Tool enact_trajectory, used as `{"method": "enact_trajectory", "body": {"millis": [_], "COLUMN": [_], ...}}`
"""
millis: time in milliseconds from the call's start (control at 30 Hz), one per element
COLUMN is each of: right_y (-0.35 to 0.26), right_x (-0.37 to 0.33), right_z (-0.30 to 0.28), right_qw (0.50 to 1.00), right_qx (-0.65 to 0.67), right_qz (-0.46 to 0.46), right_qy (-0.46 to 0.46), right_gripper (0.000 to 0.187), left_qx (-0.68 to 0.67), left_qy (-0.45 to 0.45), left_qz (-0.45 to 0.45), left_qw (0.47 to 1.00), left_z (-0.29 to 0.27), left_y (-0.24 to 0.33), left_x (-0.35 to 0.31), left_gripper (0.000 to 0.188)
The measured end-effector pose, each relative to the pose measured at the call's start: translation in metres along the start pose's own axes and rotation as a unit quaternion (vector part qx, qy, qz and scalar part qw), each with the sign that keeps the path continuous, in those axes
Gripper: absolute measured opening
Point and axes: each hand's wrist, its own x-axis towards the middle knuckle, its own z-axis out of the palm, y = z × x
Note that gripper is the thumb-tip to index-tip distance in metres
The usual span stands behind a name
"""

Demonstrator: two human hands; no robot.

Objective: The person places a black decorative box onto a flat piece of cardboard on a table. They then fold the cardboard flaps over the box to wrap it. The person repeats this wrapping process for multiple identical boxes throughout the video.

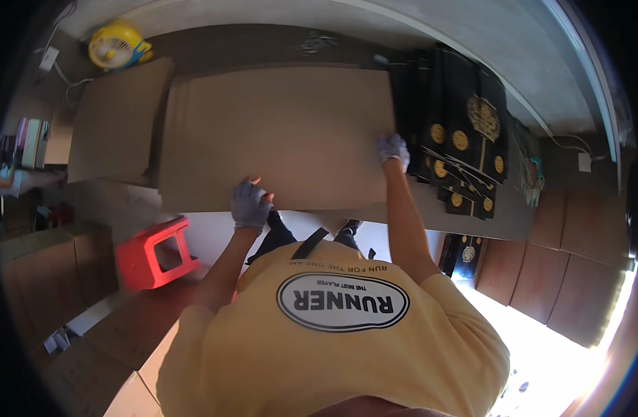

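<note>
the large brown cardboard sheet (pixel 284 128) lies flat across the middle of the bench (pixel 440 219), in front of the person. the left hand (pixel 250 205), in a grey glove with some fingertips bare, is at the sheet's near edge, left of its middle. its grip looks narrow, fingers partly curled over the board; i cannot tell whether it pinches the edge. the right hand (pixel 393 149), also gloved, is farther off at the sheet's right edge, fingers bent and close together; i cannot tell how tightly that grip closes, or whether the thumb is under the board. just right of it, black packages (pixel 465 118) with gold designs lie overlapping. another cardboard piece (pixel 117 121) is to the left, with a yellow fan (pixel 115 47) at the far left. a red stool (pixel 156 256) stands below, near left.
</note>
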Motion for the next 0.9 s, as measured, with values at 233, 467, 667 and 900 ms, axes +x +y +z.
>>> {"method": "enact_trajectory", "body": {"millis": [233, 467, 667, 900], "right_y": [0.016, 0.048, 0.051, -0.057], "right_x": [-0.003, 0.05, 0.041, -0.022], "right_z": [0.009, 0.007, -0.047, 0.006], "right_qw": [0.985, 0.993, 0.933, 0.808], "right_qx": [0.007, 0.019, 0.301, 0.366], "right_qz": [-0.017, -0.025, -0.18, -0.459], "right_qy": [0.173, 0.116, -0.079, 0.044], "right_gripper": [0.036, 0.026, 0.016, 0.068], "left_qx": [0.083, 0.25, 0.028, -0.31], "left_qy": [-0.008, -0.012, -0.19, 0.1], "left_qz": [-0.156, -0.285, -0.34, -0.049], "left_qw": [0.984, 0.925, 0.921, 0.944], "left_z": [-0.045, -0.033, -0.082, -0.067], "left_y": [-0.114, -0.177, -0.199, -0.12], "left_x": [-0.001, 0.053, 0.113, 0.145], "left_gripper": [0.03, 0.049, 0.048, 0.056]}}
